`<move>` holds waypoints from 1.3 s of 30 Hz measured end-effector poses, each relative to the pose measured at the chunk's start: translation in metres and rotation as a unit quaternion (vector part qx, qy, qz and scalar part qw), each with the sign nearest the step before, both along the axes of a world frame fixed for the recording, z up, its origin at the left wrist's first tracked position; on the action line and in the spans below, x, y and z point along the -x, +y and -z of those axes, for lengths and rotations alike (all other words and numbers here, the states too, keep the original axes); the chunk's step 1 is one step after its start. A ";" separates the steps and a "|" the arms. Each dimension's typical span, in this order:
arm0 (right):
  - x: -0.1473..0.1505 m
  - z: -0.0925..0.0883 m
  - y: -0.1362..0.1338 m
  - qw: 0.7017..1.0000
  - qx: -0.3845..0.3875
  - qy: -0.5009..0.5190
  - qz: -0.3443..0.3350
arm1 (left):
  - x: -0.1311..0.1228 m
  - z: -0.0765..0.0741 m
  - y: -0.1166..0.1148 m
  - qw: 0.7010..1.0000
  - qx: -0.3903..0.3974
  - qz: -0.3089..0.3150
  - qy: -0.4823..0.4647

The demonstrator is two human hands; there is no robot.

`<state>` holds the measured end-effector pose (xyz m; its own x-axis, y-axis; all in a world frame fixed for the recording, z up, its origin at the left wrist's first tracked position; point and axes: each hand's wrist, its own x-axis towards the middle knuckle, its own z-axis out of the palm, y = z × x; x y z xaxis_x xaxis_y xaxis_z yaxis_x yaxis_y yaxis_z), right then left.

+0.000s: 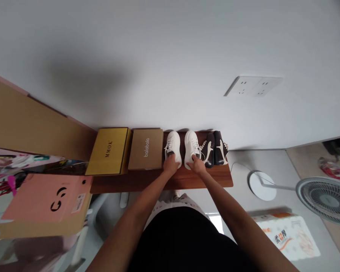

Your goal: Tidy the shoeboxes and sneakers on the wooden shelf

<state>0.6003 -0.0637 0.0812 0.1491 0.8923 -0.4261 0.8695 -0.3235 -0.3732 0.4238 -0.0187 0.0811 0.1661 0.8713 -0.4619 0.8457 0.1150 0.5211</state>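
Two white sneakers stand a little apart on a dark brown wooden shelf [147, 182], toes toward the wall. My left hand [170, 164] grips the heel of the left white sneaker [173, 142]. The heel of the right white sneaker [191, 142] is held by my right hand [196, 165], with fingers at its opening. Right beside it is a pair of black shoes [209, 151] with cream trim. To the left of the sneakers lie a brown balabala box [146, 149] and a yellow MMOK box [107, 151].
A pink box [45, 196] sits at the lower left beside large cardboard [36, 117]. On the right are a white fan [325, 200] with a round base and a white package [294, 236] on the floor. A socket panel [255, 86] is on the wall.
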 end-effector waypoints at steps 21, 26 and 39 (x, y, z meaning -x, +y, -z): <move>0.049 0.002 0.032 0.996 0.060 -0.039 -0.047 | -0.032 0.009 -0.002 0.995 -0.042 0.034 0.079; 0.023 0.003 0.007 0.997 -0.067 0.022 -0.033 | -0.036 0.005 -0.009 0.991 -0.131 0.028 0.021; -0.171 0.031 -0.033 0.983 -0.024 0.008 0.182 | -0.169 0.013 -0.026 0.987 0.048 0.155 -0.006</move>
<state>0.7714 -0.0969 0.0503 0.4552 0.8009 -0.3891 0.6934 -0.5930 -0.4093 0.5932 -0.0448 0.0683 0.4235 0.7306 -0.5357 0.8419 -0.0991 0.5304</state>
